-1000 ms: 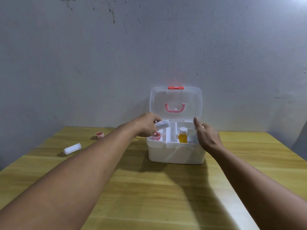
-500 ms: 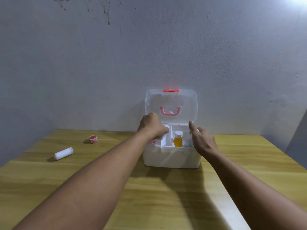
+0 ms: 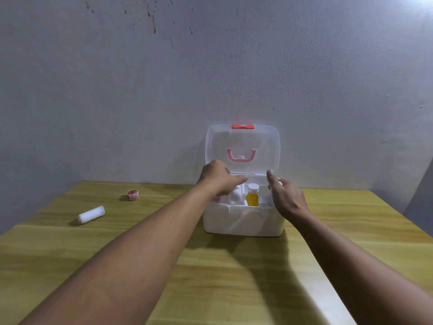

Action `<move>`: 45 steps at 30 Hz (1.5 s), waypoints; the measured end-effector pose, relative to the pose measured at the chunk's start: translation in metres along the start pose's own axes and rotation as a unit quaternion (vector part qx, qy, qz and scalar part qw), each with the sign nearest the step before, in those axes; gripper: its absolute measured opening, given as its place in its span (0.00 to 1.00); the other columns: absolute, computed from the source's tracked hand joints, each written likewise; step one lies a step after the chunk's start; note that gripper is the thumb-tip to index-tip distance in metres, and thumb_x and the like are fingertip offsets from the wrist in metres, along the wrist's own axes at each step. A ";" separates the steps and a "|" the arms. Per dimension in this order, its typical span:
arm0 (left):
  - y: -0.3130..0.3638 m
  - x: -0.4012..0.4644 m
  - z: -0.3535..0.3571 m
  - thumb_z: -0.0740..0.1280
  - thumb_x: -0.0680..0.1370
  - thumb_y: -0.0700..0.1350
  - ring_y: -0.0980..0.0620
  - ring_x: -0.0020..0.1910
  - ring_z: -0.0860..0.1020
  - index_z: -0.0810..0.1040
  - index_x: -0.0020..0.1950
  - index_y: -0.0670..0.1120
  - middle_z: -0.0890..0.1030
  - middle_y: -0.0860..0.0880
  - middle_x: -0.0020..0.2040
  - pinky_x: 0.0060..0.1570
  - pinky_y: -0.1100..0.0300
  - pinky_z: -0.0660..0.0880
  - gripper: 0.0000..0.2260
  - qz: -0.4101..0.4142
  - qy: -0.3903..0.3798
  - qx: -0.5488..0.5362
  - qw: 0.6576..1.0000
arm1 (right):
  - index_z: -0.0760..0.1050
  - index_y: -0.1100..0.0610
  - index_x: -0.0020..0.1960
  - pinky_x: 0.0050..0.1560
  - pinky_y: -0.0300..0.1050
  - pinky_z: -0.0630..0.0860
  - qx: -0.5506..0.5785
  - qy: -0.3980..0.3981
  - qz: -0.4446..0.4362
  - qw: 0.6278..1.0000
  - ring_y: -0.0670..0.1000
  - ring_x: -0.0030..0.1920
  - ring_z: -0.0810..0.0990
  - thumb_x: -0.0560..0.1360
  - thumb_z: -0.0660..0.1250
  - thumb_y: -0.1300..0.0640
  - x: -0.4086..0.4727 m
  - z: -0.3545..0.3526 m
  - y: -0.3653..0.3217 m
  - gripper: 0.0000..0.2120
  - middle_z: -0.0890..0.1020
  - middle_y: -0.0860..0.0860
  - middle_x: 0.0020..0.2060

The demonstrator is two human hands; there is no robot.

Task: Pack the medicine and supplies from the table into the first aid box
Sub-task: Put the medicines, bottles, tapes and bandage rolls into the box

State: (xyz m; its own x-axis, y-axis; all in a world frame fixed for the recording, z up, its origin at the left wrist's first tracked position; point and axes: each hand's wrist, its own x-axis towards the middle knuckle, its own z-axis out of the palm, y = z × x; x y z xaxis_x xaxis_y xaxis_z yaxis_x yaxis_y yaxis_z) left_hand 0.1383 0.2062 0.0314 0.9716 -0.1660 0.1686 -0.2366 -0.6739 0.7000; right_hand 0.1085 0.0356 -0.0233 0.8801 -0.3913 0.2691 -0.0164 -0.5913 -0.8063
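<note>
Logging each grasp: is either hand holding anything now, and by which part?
Neither clearly. The left hand is spread over the first aid box above a white roll; contact cannot be told. The right hand is open, empty.

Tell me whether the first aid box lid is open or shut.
Open. The clear lid stands upright behind the white first aid box, its pink handle facing the camera.

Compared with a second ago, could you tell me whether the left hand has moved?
Yes. The left hand has lowered toward the first aid box, and the white roll it held above the compartments now lies inside, left of the yellow bottle.
</note>
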 end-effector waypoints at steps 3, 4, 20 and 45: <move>-0.002 0.002 -0.002 0.64 0.78 0.54 0.45 0.33 0.81 0.67 0.28 0.46 0.71 0.49 0.27 0.46 0.52 0.79 0.21 0.009 0.039 -0.011 0.999 | 0.79 0.58 0.52 0.54 0.57 0.75 -0.004 -0.001 0.005 1.000 0.58 0.52 0.77 0.76 0.49 0.31 0.000 0.000 0.000 0.34 0.82 0.58 0.51; -0.007 0.004 -0.006 0.63 0.78 0.53 0.47 0.29 0.77 0.66 0.27 0.47 0.70 0.49 0.26 0.48 0.52 0.79 0.22 0.007 0.061 -0.002 0.998 | 0.79 0.59 0.52 0.55 0.57 0.75 -0.003 -0.001 0.006 1.000 0.58 0.52 0.77 0.76 0.49 0.31 0.001 0.000 0.001 0.35 0.82 0.58 0.51; -0.226 -0.012 -0.113 0.64 0.75 0.44 0.39 0.63 0.74 0.80 0.59 0.44 0.77 0.41 0.62 0.58 0.49 0.73 0.14 -0.276 0.157 0.285 0.904 | 0.81 0.61 0.52 0.55 0.55 0.71 -0.013 -0.004 -0.025 1.000 0.60 0.53 0.76 0.78 0.52 0.36 0.003 -0.003 0.001 0.32 0.76 0.56 0.47; -0.231 0.054 -0.092 0.68 0.75 0.37 0.43 0.54 0.78 0.77 0.56 0.45 0.80 0.44 0.55 0.56 0.55 0.74 0.11 -0.083 0.039 0.166 0.982 | 0.81 0.56 0.44 0.50 0.52 0.70 -0.033 -0.003 -0.005 0.999 0.60 0.50 0.75 0.77 0.53 0.34 0.003 0.000 0.002 0.29 0.78 0.58 0.46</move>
State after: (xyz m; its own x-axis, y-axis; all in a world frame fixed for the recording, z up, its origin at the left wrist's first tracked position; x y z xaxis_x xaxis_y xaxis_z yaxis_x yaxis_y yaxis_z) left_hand 0.2455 0.4193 -0.0569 0.9909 0.0129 0.1342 -0.0507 -0.8869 0.4591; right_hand 0.1109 0.0332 -0.0242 0.8836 -0.3799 0.2735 -0.0385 -0.6412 -0.7664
